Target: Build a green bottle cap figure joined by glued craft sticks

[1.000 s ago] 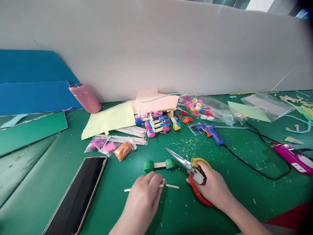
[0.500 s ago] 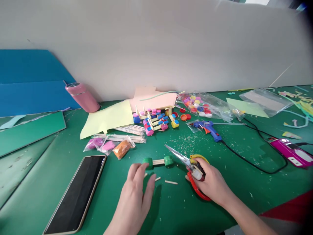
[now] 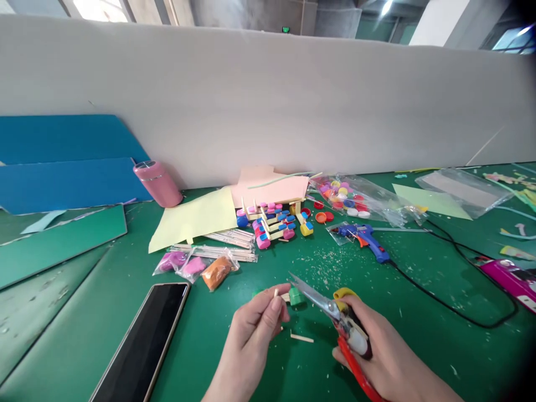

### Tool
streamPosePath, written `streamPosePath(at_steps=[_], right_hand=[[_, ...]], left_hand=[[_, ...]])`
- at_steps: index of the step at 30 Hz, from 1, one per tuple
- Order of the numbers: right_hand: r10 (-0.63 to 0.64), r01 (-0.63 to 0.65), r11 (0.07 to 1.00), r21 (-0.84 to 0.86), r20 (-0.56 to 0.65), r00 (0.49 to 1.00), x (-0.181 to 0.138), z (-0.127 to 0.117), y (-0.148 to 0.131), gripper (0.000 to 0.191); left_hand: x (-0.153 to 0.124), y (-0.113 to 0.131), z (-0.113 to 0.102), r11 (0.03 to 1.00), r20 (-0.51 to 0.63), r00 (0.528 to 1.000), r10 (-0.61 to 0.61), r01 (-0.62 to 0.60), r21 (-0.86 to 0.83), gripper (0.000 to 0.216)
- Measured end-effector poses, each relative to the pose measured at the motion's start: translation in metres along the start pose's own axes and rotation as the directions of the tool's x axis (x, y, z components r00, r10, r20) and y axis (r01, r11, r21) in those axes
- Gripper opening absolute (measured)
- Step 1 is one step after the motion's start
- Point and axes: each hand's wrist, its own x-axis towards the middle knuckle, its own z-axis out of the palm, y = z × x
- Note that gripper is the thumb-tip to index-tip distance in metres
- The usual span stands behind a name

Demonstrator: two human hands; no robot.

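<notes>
My left hand is raised off the table, pinching a short wooden stick upright between thumb and fingers. My right hand grips red-and-yellow scissors, their blades pointing up-left toward the stick. Behind the left hand lies a small piece made of sticks joining two green caps, partly hidden by my fingers. Another short stick lies on the green mat between my hands.
A phone lies at the front left. Clay bags, a stick bundle, cap-and-stick models, a bag of bottle caps and a blue glue gun with its black cord sit behind. A pink tumbler leans at the wall.
My left hand picked a short stick off the mat and lifted it upright. My right hand with the scissors moved closer to it. The camera tilted up.
</notes>
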Motion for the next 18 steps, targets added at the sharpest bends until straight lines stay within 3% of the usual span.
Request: streamPosePath(at_steps=[4, 7, 10, 14, 18], right_hand=[[-0.032, 0.037, 0.988, -0.147, 0.038, 0.999, -0.001, 0.001, -0.003, 0.032], [-0.065, 0.058, 0.969, -0.24, -0.02, 0.998, -0.004, 0.003, -0.002, 0.039], [-0.053, 0.056, 0.951, -0.305, 0.017, 0.998, -0.004, 0.004, -0.002, 0.045], [-0.005, 0.035, 0.938, -0.346, 0.089, 0.996, -0.002, 0.006, -0.006, 0.046], [0.029, 0.017, 0.931, -0.364, 0.12, 0.992, -0.001, 0.008, -0.011, 0.035]], left_hand=[[-0.004, -0.005, -0.006, 0.977, -0.046, 0.986, 0.157, -0.149, 0.151, 0.032], [-0.008, -0.009, -0.01, 0.919, -0.046, 0.95, 0.308, -0.284, 0.273, 0.029], [-0.009, -0.012, -0.012, 0.848, -0.005, 0.912, 0.411, -0.38, 0.37, 0.026], [-0.009, -0.014, -0.015, 0.776, 0.052, 0.881, 0.47, -0.441, 0.45, 0.024], [-0.009, -0.016, -0.016, 0.736, 0.077, 0.863, 0.499, -0.469, 0.489, 0.021]])
